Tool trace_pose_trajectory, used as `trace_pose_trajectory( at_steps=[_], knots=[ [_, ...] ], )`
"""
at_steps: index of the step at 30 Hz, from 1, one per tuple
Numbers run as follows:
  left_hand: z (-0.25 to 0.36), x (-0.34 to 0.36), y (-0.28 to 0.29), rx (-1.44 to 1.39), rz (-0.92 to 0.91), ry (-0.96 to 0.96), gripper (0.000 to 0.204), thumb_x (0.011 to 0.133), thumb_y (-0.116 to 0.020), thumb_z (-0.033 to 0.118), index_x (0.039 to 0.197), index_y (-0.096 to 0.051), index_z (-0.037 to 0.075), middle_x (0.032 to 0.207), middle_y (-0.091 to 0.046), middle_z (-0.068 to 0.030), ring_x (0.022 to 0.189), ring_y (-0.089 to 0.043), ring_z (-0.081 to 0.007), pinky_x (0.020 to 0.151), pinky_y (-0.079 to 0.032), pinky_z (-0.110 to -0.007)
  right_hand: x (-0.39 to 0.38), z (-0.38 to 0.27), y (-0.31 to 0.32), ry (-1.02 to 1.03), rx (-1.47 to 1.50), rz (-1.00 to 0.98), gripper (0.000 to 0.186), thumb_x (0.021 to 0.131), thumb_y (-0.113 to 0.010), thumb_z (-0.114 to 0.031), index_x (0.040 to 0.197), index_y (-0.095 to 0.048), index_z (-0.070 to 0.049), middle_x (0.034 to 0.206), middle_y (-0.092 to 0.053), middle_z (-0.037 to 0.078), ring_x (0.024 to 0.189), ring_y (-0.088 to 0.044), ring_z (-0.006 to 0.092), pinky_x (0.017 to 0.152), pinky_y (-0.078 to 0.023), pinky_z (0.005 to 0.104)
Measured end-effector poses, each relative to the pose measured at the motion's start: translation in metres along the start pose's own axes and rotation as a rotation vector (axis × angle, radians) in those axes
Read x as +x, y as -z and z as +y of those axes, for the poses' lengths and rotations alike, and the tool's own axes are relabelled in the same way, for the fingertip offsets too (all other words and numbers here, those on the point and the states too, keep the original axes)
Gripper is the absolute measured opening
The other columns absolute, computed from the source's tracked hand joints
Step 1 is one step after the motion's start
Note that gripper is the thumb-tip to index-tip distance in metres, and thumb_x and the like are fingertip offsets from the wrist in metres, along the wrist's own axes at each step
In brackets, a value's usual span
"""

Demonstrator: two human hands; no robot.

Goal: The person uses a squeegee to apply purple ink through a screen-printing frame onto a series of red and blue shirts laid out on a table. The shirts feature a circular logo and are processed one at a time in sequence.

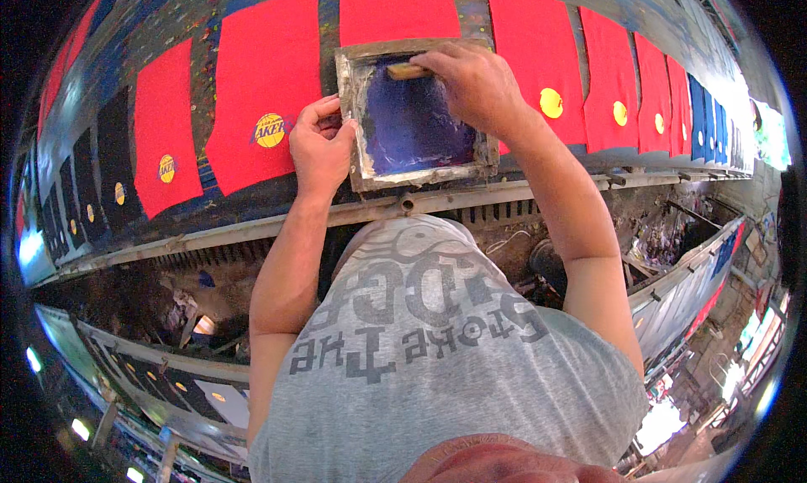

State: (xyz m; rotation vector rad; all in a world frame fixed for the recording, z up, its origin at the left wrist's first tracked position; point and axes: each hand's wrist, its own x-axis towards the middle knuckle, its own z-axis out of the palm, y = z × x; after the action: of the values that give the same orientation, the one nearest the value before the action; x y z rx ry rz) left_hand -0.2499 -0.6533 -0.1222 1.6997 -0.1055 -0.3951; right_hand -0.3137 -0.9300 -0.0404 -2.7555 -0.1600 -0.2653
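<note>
A wooden screen-printing frame (492,159) lies over a red cloth panel (399,12) on the long table. Dark blue-purple ink covers its mesh (420,126), with pale smears along the inner edges. At the far end of the mesh, my right hand (475,84) is closed on a small wooden squeegee (407,71). My left hand (322,142) grips the frame's left side, thumb and fingers pinched on the rim. The part of the panel under the frame is hidden.
Red panels with a yellow-and-purple print (270,131) lie to the left, beyond them black ones (116,159). Rightward, red panels bear a plain yellow disc (551,103), then blue ones (704,117). A metal rail (252,232) edges the table; another printing table (193,382) stands behind me.
</note>
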Motion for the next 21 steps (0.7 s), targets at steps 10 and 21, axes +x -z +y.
trace_pose_trajectory(
  at_steps=[10, 21],
  knots=[
    [0.002, 0.000, 0.001, 0.063, -0.006, -0.009, 0.042, 0.096, -0.081, -0.009, 0.136, -0.070, -0.006, 0.136, -0.076, -0.0155, 0.112, -0.077, -0.0180, 0.096, -0.065, -0.033, -0.018, 0.003, 0.004, 0.292, 0.061, -0.189, 0.042, 0.082, -0.077, -0.003, 0.123, -0.082, -0.014, 0.125, -0.081, 0.006, 0.117, -0.076, 0.0338, 0.101, -0.062, 0.0482],
    [0.005, 0.000, 0.000, 0.082, -0.016, 0.014, 0.043, 0.097, -0.080, -0.010, 0.138, -0.069, -0.006, 0.128, -0.078, -0.0140, 0.109, -0.078, -0.0174, 0.095, -0.065, -0.031, -0.083, 0.013, 0.014, 0.253, 0.118, -0.163, 0.036, 0.089, -0.073, -0.018, 0.125, -0.079, -0.015, 0.121, -0.079, 0.007, 0.118, -0.075, 0.0318, 0.101, -0.061, 0.0483]
  ],
)
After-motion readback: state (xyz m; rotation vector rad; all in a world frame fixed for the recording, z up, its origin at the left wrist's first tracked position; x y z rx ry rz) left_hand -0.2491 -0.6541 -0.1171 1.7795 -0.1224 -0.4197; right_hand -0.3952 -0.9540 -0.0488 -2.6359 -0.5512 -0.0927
